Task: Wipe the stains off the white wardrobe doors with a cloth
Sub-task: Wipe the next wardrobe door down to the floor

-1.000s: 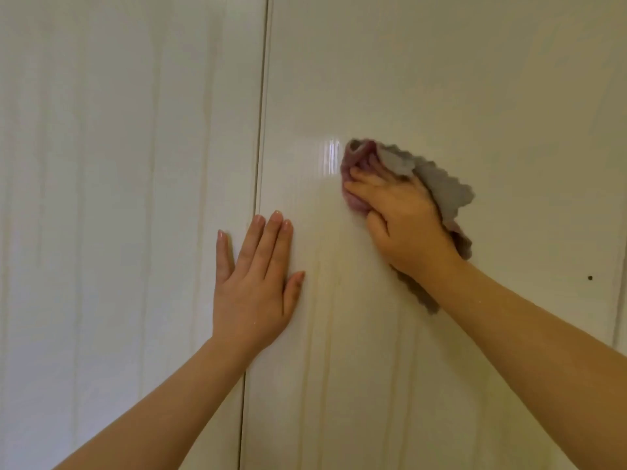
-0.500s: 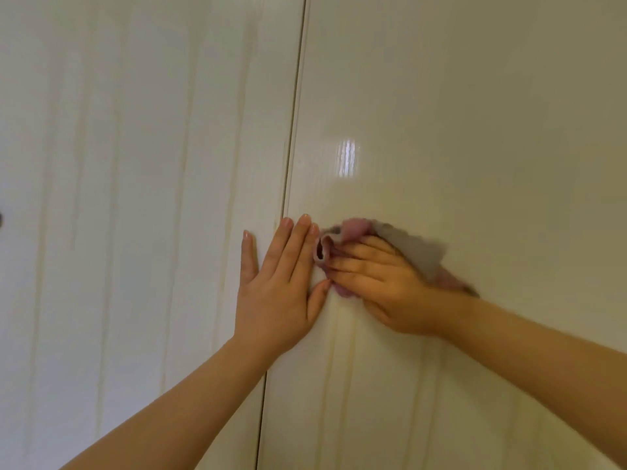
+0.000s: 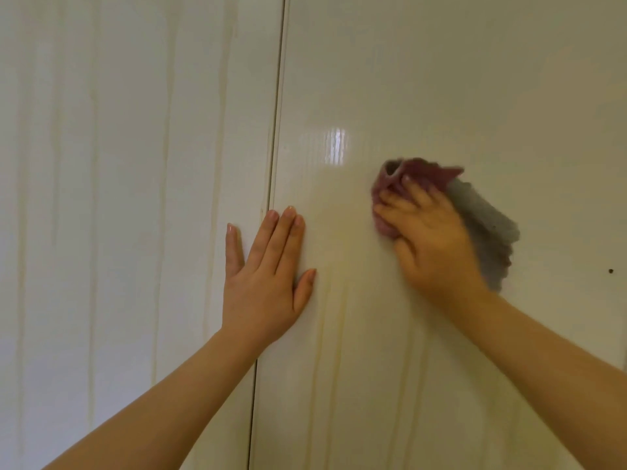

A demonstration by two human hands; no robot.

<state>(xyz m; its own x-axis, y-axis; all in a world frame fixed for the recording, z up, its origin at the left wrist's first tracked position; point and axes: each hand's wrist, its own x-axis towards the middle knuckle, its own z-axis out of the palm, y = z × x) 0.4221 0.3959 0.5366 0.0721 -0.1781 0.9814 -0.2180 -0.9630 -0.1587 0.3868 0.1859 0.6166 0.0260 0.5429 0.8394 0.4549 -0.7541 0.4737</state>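
Note:
Two glossy white wardrobe doors fill the view, the left door (image 3: 118, 198) and the right door (image 3: 458, 79), split by a narrow vertical gap (image 3: 276, 130). Faint yellowish streaks run down both. My right hand (image 3: 431, 245) grips a bunched pink and grey cloth (image 3: 488, 218) and presses it against the right door; the hand and cloth are blurred. My left hand (image 3: 268, 276) lies flat with straight fingers across the gap, its palm mostly on the right door's edge.
A small dark dot (image 3: 611, 271) marks the right door near its right side. Streaks continue down the lower right door (image 3: 332, 385) below my hands.
My right hand swept the cloth down and left beside my left hand, then back up and right. My left hand stays flat on the door edge.

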